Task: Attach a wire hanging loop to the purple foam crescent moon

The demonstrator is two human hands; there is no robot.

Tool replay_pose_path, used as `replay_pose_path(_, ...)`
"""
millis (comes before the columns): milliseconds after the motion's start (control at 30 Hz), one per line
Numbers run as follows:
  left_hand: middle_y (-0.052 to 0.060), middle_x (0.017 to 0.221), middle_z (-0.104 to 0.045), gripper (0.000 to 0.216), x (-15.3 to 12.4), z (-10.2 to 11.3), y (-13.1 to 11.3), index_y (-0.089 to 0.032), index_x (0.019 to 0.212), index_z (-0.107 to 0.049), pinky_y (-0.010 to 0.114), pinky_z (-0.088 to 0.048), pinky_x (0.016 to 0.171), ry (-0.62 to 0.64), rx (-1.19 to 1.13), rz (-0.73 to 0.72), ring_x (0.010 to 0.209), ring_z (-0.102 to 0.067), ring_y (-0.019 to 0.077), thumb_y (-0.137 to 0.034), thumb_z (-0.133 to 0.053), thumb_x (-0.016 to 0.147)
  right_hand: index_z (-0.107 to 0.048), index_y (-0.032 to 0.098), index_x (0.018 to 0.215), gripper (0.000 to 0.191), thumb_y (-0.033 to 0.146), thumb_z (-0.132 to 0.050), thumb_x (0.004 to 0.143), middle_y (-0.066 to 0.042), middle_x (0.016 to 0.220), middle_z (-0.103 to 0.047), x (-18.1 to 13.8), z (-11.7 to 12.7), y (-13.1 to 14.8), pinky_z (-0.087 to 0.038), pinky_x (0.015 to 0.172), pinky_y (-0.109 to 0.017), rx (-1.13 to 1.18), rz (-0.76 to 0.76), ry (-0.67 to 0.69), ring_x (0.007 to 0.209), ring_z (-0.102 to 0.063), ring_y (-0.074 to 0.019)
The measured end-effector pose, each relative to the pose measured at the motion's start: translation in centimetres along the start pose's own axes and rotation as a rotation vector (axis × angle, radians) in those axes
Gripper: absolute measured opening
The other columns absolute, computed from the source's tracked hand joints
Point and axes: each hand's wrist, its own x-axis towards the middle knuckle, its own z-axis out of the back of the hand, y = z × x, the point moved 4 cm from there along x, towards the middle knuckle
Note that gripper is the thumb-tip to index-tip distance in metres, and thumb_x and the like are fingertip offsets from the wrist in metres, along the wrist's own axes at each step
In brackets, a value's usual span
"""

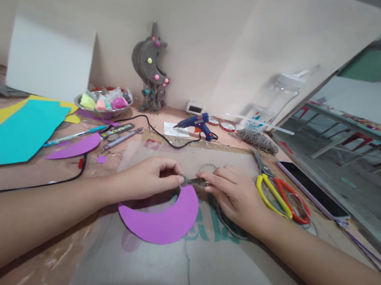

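A purple crescent cutout (165, 221) lies over a printed sheet, its upper tip at my fingers. My left hand (153, 177) is closed, thumb and forefinger pinching the crescent at that tip, where a bit of grey yarn (185, 180) shows. My right hand (236, 192) is closed round a small dark tool (197, 181) that points left and meets the yarn. Its exact kind is hard to make out. Thin grey strand loops hang about my right hand and run beneath it.
Right of my hands lie scissors (270, 187) and a phone (311, 187). Behind are a blue glue gun (195, 124), grey yarn (258, 140), a bottle (273, 101), a clay bowl (101, 111) and a decorated grey crescent (149, 65). Coloured sheets (17, 133) and a cable (67, 181) lie left.
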Motion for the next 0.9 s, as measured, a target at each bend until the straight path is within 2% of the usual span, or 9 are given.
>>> replay_pose_path(900, -0.004, 0.062, -0.055, 0.017, -0.06, 0.05, -0.33, -0.016, 0.075, -0.058, 0.019, -0.036, 0.053, -0.012, 0.079, -0.031, 0.054, -0.047, 0.0086, -0.031, -0.051, 0.080, -0.058, 0.014, 0.112, 0.028, 0.025, -0.043, 0.093, -0.007, 0.080, -0.058, -0.01, -0.16, -0.02, -0.038, 0.064, -0.029, -0.010, -0.022, 0.005, 0.072, -0.049, -0.0175)
